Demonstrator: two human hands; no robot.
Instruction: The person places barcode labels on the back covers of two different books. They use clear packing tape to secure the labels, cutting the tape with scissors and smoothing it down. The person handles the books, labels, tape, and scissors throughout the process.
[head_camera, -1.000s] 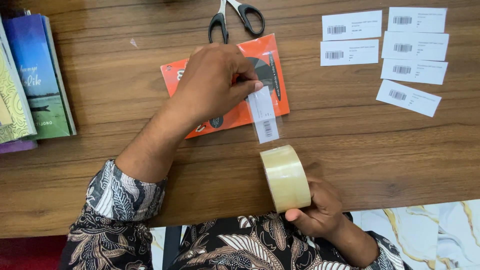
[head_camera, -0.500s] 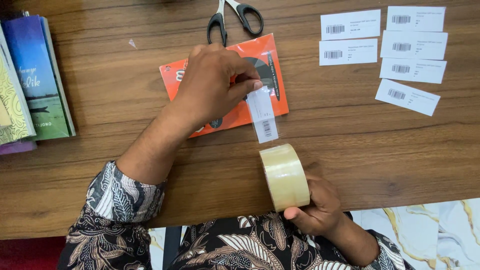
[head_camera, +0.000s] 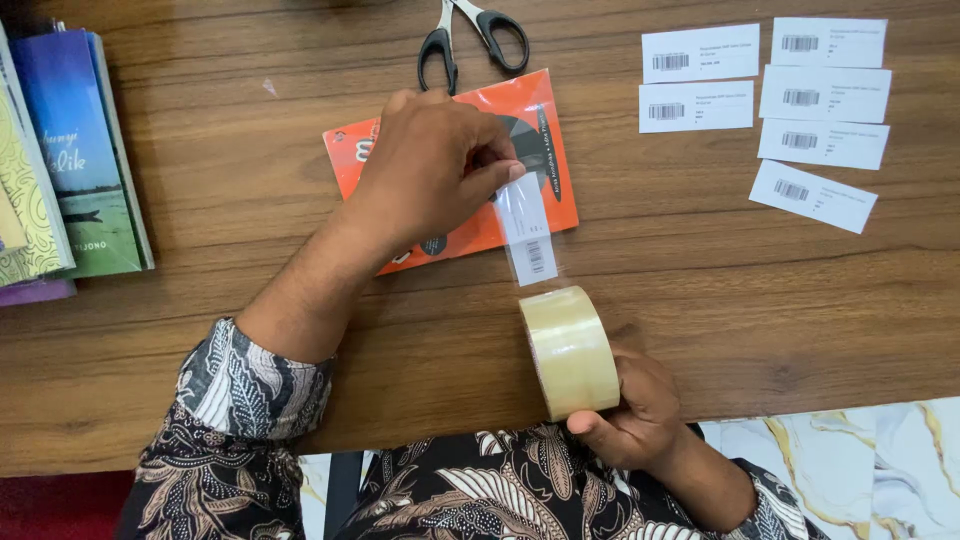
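Observation:
My left hand (head_camera: 435, 165) pinches the free end of a clear tape strip (head_camera: 527, 232) that carries a white barcode label, stretched over an orange book (head_camera: 545, 190) lying on the wooden table (head_camera: 700, 290). My right hand (head_camera: 635, 405) grips the roll of clear tape (head_camera: 568, 350) near the table's front edge, upright on its side, with the strip running from it up to my left fingers. The left hand covers most of the orange book's cover.
Black-handled scissors (head_camera: 470, 38) lie just behind the orange book. Several white barcode labels (head_camera: 795, 110) are spread at the back right. A stack of books (head_camera: 60, 160) sits at the left edge. A marbled floor (head_camera: 850, 470) shows below the table edge.
Almost nothing has changed; the tape strip and both hands hold the same position, with only slight shifts of the view.

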